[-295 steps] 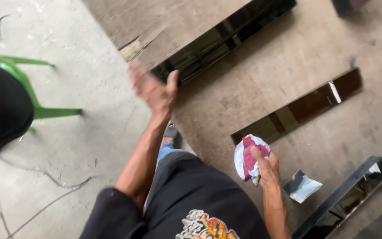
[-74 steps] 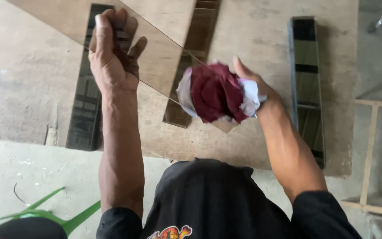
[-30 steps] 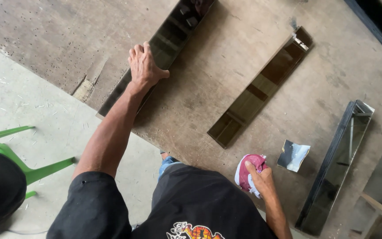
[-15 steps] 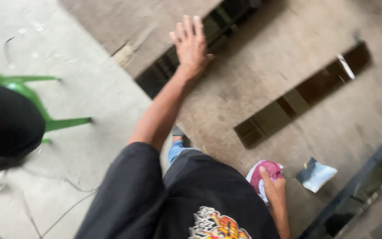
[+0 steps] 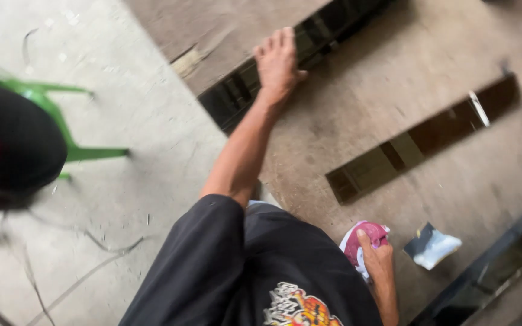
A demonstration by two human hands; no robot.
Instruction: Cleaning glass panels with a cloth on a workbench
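- A person in a black shirt bends over a brown board [image 5: 357,115] lying flat on a grey concrete floor [image 5: 122,90], seen from above.
- The left hand [image 5: 279,63], at about twelve o'clock from the body, is stretched far forward. Its fingers are spread almost flat and press down on a long dark glass strip [image 5: 237,96] without curling round it.
- That strip lies along the board's near-left edge, running from about ten o'clock up toward one o'clock, with the hand across its middle.
- The right hand [image 5: 379,262] is low, at about four o'clock, close to the person's waist. Its fingers are closed around a bunched red and white cloth [image 5: 364,241], which rests on or just above the board; I cannot tell which.
- A second dark glass strip [image 5: 418,142] lies alone on the board at about two o'clock, well apart from both hands, slanted the same way as the first.
- A small crumpled pale wrapper [image 5: 433,246] lies on the board just beside the cloth, toward three o'clock.
- A dark long frame [image 5: 490,271] sits at the board's edge at about four o'clock, beyond the wrapper.
- At nine o'clock stands a green plastic chair [image 5: 61,121] with a black cap [image 5: 13,142] on it, on the concrete.
- Thin loose cords [image 5: 92,241] trail over the floor at about eight o'clock.
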